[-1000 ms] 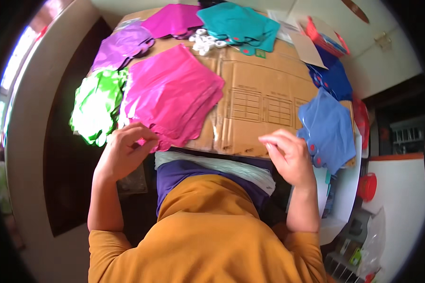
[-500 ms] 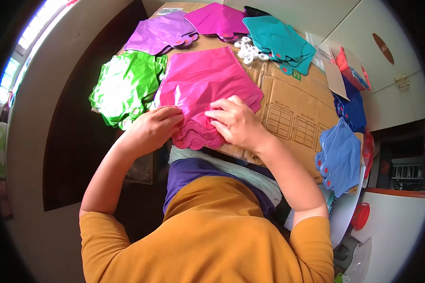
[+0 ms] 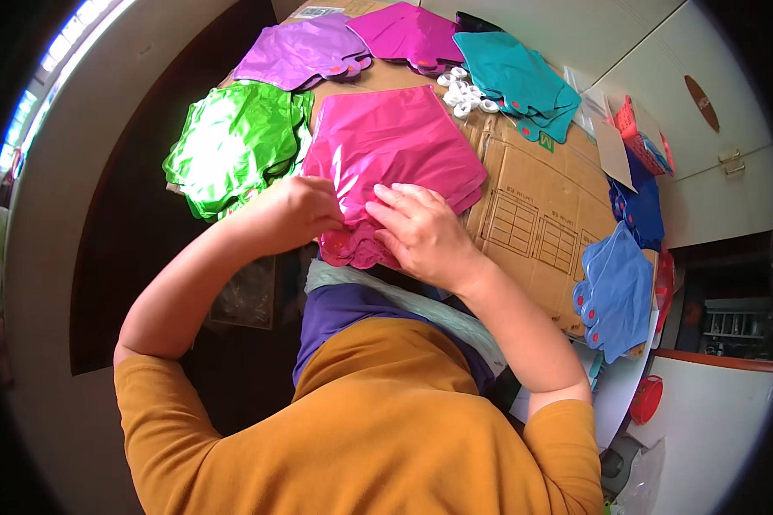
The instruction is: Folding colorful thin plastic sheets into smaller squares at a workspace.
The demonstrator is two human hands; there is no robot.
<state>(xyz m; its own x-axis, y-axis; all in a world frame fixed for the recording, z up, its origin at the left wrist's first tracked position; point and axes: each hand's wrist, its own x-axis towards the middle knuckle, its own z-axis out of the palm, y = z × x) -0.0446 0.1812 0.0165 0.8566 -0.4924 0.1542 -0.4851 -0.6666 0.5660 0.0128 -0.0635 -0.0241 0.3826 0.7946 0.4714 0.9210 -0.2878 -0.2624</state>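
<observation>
Glossy pink foil stack [image 3: 391, 146], crinkled, left hand [image 3: 296, 210] pinching its near edge, right hand [image 3: 421, 232] pressing flat, fingers spread.

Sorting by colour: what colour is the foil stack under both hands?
Pink foil stack, clearest in the head view.

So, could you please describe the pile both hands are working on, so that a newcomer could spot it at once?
On the flattened cardboard sheet, find the near-left edge, where the left hand and right hand meet. Under them lies the pink foil stack, beside the green stack; it is the only pink one being touched.
</observation>
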